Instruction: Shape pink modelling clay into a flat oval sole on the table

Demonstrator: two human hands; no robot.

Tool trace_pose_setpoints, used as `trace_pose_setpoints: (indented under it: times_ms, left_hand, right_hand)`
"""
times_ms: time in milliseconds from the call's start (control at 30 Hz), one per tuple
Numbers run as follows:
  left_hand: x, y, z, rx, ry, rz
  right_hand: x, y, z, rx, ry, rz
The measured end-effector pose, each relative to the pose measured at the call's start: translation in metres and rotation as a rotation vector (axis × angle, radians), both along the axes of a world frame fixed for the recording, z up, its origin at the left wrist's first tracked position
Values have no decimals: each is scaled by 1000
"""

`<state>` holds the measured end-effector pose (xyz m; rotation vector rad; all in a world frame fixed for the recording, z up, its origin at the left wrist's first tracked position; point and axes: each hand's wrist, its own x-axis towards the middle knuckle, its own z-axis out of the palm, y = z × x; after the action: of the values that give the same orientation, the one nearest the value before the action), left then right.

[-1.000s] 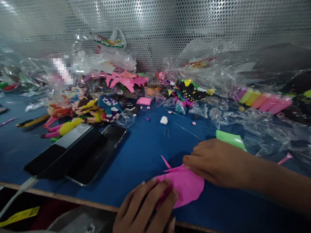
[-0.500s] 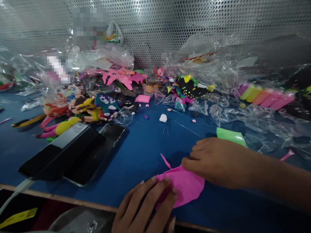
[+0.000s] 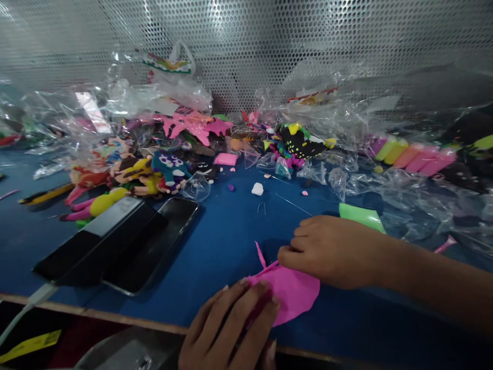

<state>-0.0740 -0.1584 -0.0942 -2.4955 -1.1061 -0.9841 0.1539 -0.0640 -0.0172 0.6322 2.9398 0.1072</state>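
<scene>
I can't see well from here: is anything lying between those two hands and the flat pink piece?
Nothing visible. The left hand rests on the near edge of the pink piece; the right hand touches its far edge. The green block lies behind the right hand.

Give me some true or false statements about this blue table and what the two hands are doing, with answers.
The left hand lies on the pink clay sheet. True.
The right hand holds the green clay block. False: the block lies beyond it; its fingertips meet the sheet's edge.
Two phones lie left of the hands. True.
The white clay lump sits on a phone. False: it lies on the blue table.
</scene>
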Motion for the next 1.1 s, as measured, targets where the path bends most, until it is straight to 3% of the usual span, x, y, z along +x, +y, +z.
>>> trace_pose_setpoints:
  times_ms: [167, 333, 500, 667, 767, 967, 1100]
  left_hand:
    - [-5, 3, 1, 13, 58, -29]
    - [0, -2, 2, -2, 12, 3]
    - [5, -3, 1, -24, -80, 40]
    - [0, -1, 1, 7, 22, -12]
    - [-2, 0, 9, -25, -14, -12]
    - [15, 22, 39, -267, -29, 92]
    - [30, 33, 43, -347, 19, 111]
  right_hand:
    - [-4, 12, -5, 44, 16, -14]
    - [16, 18, -8, 111, 101, -190]
    - [31, 11, -2, -94, 281, -206]
    - [27, 3, 4, -194, 338, -185]
    - [25, 3, 3, -164, 382, -239]
    - [29, 12, -16, -19, 419, -407]
    - [32, 14, -24, 8, 428, -435]
